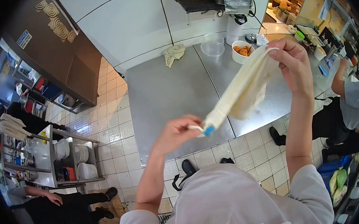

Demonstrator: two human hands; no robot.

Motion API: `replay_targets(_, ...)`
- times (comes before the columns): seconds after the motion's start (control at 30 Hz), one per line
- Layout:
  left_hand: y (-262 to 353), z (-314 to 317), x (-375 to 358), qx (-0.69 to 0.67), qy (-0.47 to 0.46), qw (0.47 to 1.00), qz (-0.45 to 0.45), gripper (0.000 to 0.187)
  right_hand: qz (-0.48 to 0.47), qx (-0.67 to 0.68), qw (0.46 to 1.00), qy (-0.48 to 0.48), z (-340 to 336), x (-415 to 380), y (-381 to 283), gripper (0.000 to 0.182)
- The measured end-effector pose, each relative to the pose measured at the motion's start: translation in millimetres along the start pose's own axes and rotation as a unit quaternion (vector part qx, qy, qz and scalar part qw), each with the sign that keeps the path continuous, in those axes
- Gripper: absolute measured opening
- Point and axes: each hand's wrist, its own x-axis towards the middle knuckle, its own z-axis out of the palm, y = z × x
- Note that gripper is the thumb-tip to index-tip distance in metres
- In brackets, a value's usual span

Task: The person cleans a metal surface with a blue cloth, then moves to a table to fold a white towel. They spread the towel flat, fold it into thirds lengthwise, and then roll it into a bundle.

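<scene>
A cream-coloured cloth (pixel 245 91) hangs stretched at a slant between my hands, above the steel table. My left hand (pixel 176 134) pinches its lower end, beside a small blue patch on the cloth. My right hand (pixel 292 63) is higher and further right, with thumb and fingers closed on the upper corner. The cloth's loose edge droops below my right hand. Just behind the upper corner is a white bowl (pixel 238 58) of orange-brown food.
On the steel table (pixel 166 100) lie a crumpled cloth (pixel 174 54) and a clear plastic container (pixel 212 45). A dark shelf (pixel 198 4) hangs on the wall above. People stand at both sides, with a rack of white containers (pixel 87 170) at left.
</scene>
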Motion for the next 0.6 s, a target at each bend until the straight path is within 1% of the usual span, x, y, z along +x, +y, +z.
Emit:
replay_targets(0.07, -12, 21, -2, -0.045, -0.043, 0.996, -0.056, 0.013, -0.008, -0.009, 1.000, 0.009, 0, -3, 0, 0.009)
replay_targets(0.1, -17, 26, -3, -0.046, -0.044, 0.996, -0.057, 0.013, -0.011, -0.021, 1.000, 0.013, -1, -3, 1, 0.009)
replay_targets(0.17, -25, 30, -7, -0.056, -0.069, 0.991, -0.100, 0.013, -0.013, -0.032, 0.999, 0.013, -3, -3, 4, 0.009)
replay_targets(0.27, -24, 29, -16, -0.029, -0.063, 0.991, -0.114, 0.014, -0.008, -0.040, 0.999, 0.009, -7, -4, 8, 0.009)
replay_targets(0.3, -24, 28, -18, -0.031, -0.061, 0.991, -0.114, 0.014, -0.005, -0.052, 0.998, 0.022, -6, -6, 9, 0.009)
replay_targets(0.37, -24, 19, -26, -0.049, -0.005, 0.992, -0.118, 0.014, -0.001, -0.063, 0.997, 0.034, -6, -7, 11, 0.009)
replay_targets(0.4, -23, 12, -30, -0.050, -0.003, 0.992, -0.119, 0.014, -0.001, -0.061, 0.998, 0.032, -7, -8, 14, 0.008)
replay_targets(0.47, -20, -5, -36, -0.012, 0.083, 0.995, -0.052, 0.014, -0.001, -0.058, 0.998, 0.028, -11, -10, 21, 0.008)
replay_targets(0.57, -5, -39, -41, 0.064, 0.197, 0.978, 0.005, 0.009, 0.018, -0.057, 0.998, 0.005, -21, -16, 38, 0.008)
replay_targets(0.6, 8, -46, -42, 0.082, 0.227, 0.970, 0.022, 0.007, 0.053, -0.071, 0.996, -0.026, -24, -21, 45, 0.007)
